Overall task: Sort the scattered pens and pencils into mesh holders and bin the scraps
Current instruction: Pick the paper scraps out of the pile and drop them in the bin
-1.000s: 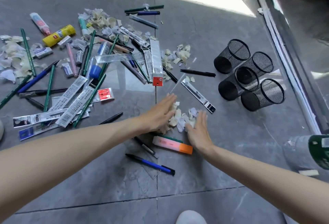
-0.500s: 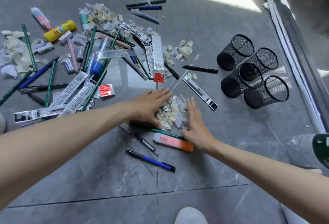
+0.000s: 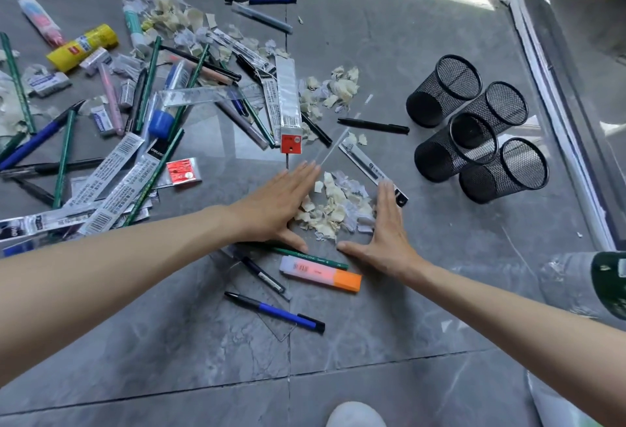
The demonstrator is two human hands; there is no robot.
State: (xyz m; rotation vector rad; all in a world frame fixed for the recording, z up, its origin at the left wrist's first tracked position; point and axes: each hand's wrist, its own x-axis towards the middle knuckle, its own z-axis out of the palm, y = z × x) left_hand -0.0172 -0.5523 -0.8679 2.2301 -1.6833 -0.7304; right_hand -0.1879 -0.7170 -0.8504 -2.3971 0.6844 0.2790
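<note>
A small heap of pale paper scraps point(image 3: 337, 204) lies on the grey tiled floor point(image 3: 389, 331). My left hand point(image 3: 281, 203) lies flat against the heap's left side, fingers straight. My right hand point(image 3: 388, 236) lies flat against its right side, thumb spread toward the left thumb. Several black mesh holders point(image 3: 474, 128) stand in a cluster to the right. A green pencil point(image 3: 311, 257), an orange highlighter point(image 3: 321, 273) and a blue pen point(image 3: 274, 312) lie just below the hands. Many pens, pencils and refill packs point(image 3: 135, 142) are scattered at the left.
More scraps point(image 3: 333, 91) lie above the heap, and others at the upper left point(image 3: 169, 13). A long white box with a red end point(image 3: 289, 108) points at my left hand. A black pen point(image 3: 372, 126) lies beside the holders. A metal door track point(image 3: 559, 114) runs along the right.
Both hands have spread a little apart and lie flatter, with the scrap heap gathered between them. The view has shifted slightly.
</note>
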